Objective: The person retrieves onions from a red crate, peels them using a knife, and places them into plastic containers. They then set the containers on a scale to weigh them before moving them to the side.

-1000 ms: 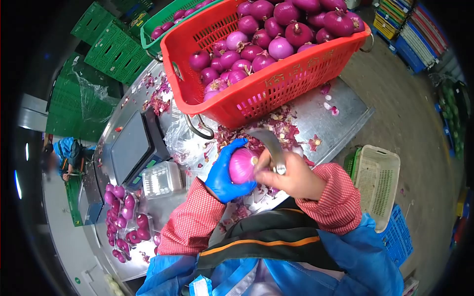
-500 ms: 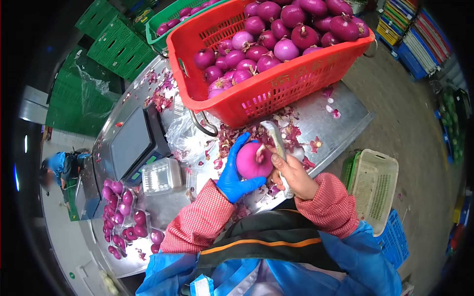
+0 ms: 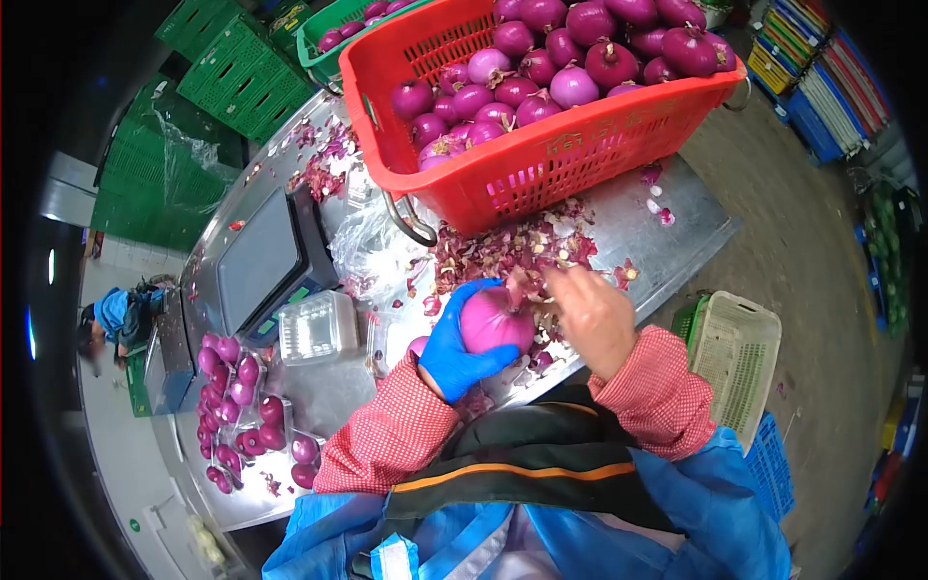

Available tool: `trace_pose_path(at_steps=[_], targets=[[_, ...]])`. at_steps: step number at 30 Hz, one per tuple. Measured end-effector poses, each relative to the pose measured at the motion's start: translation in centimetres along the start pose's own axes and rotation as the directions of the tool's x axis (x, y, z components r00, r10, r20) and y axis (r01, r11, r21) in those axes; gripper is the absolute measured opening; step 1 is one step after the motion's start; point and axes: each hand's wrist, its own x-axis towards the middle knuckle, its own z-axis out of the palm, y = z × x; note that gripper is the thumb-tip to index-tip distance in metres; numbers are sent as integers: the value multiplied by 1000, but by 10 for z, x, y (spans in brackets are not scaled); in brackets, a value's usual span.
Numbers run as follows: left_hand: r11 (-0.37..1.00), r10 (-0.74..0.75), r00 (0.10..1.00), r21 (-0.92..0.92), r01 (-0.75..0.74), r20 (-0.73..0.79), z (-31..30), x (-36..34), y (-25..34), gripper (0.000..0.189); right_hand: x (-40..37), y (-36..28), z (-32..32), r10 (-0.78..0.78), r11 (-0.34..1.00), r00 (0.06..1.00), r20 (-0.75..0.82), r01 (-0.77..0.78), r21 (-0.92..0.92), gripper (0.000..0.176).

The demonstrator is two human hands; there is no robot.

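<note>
My left hand point(image 3: 452, 350), in a blue glove, is wrapped round a large purple onion point(image 3: 496, 321) with its neck turned up and to the right. A second onion point(image 3: 418, 345) partly shows behind that wrist. Just right of the held onion, my bare right hand point(image 3: 594, 321) has its fingers bent toward the onion's neck. Those fingers are smeared by motion, and whatever may be in them is hidden. Dry onion skins point(image 3: 483, 253) lie in a heap on the metal table point(image 3: 684, 217) beyond both hands.
A red crate point(image 3: 541, 164) of onions stands on the table's far side. To the left are a scale point(image 3: 261, 261), a clear plastic tub point(image 3: 317, 326), crumpled clear film point(image 3: 372, 246) and packed onions point(image 3: 232, 406). A pale crate point(image 3: 739, 358) sits low at right. A person point(image 3: 121, 314) is far left.
My right hand has lifted off the onion's side and moved up and right. The long whitish thing it held no longer shows. My left hand still grips the onion, now turned slightly.
</note>
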Motion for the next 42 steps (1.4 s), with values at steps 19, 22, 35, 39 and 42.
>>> trace_pose_path(at_steps=[19, 22, 35, 39, 42], targets=[[543, 248, 968, 832, -117, -25, -103, -57, -58, 72, -49, -31, 48, -53, -223, 542, 839, -825, 519, 59], [203, -52, 995, 976, -78, 91, -110, -60, -82, 70, -45, -49, 64, 29, 30, 644, 764, -765, 644, 54], [476, 147, 918, 840, 261, -368, -195, -63, -138, 56, -53, -100, 140, 231, 499, 634, 738, -729, 469, 44], [575, -205, 935, 738, 353, -288, -193, -79, -180, 45, -81, -92, 154, 267, 562, 616, 741, -724, 400, 36], [743, -174, 904, 550, 380, -390, -177, -114, -183, 40, -75, -88, 145, 265, 614, 580, 770, -718, 330, 39]])
